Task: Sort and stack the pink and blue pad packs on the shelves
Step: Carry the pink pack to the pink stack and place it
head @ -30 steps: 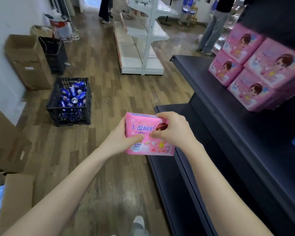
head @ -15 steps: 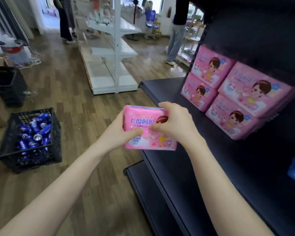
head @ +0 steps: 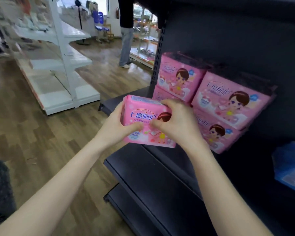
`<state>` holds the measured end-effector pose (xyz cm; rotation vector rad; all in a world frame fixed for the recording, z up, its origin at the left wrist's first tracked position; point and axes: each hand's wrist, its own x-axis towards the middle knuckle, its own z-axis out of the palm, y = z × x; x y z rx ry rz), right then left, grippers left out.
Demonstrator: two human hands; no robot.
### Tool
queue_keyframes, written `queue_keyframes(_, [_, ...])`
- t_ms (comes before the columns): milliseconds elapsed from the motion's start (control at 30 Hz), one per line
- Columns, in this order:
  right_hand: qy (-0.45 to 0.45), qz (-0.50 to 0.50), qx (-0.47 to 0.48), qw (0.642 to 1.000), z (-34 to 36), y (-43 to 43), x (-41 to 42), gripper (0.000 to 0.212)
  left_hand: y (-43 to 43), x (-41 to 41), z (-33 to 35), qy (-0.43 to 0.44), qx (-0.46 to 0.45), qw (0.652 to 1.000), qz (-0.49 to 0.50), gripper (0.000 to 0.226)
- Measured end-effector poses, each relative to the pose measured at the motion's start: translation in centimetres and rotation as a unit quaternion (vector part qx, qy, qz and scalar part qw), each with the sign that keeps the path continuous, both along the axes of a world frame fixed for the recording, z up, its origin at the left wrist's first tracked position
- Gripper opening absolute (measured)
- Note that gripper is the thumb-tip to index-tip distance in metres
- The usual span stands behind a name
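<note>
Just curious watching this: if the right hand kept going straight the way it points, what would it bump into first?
Probably the stacked pink packs on the dark shelf, just beyond the right hand; depth is uncertain.

held pack [head: 144, 121] left of shelf stack [head: 216, 101]

Soft daylight from the far window [head: 99, 5], dim black shelving [head: 160, 176], motion blur at left, wide-angle edge bending

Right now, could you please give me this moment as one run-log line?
phase: carrying | held: pink pack, left hand and right hand | target: dark shelf | shelved: pink stack, blue packs
</note>
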<state>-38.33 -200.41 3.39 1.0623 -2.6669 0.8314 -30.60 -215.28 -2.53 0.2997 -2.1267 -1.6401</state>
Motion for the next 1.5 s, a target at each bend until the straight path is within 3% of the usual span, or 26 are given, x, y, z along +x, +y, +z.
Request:
queue_keyframes(233, [0.004,-0.13,0.016,0.991,-1.6,-1.4,-2.5,0.061,-3.0,-7.0,-0.7,-0.019,-0.014,0.987,-0.158,0.09])
queue_keyframes(333, [0.006,-0.176,0.034,0.984,-2.2,-2.5,-2.9,0.061,-4.6,-9.2,-1.0,-0.022,-0.022,0.977,-0.212,0.085])
queue_keyframes(567, [0.036,-0.247,0.092,0.964,-3.6,-4.8,-2.2,0.054,-6.7,-12.1,-1.8,-0.005,0.014,0.952,-0.304,0.095])
queue_keyframes(667, [0.07,-0.276,0.113,0.952,-4.0,-5.7,-2.0,0.056,-7.1,-12.9,-2.2,0.002,0.022,0.944,-0.329,0.11])
queue_keyframes(800, [0.137,-0.317,0.096,0.934,-5.0,-6.4,-2.3,0.057,-7.2,-13.2,-2.2,0.004,0.044,0.941,-0.336,0.105])
queue_keyframes(1033, [0.123,-0.314,0.046,0.94,-5.0,-6.6,-2.5,0.052,-7.4,-13.6,-2.5,0.014,0.04,0.94,-0.338,0.093])
queue_keyframes(1367, [0.102,-0.325,0.031,0.94,-5.0,-7.3,-2.7,0.051,-8.5,-14.4,-3.0,0.008,0.007,0.94,-0.341,0.113])
queue_keyframes(1500, [0.076,-0.325,0.025,0.942,-4.8,-7.2,-2.5,0.053,-8.6,-14.1,-2.9,-0.005,-0.054,0.956,-0.287,0.138])
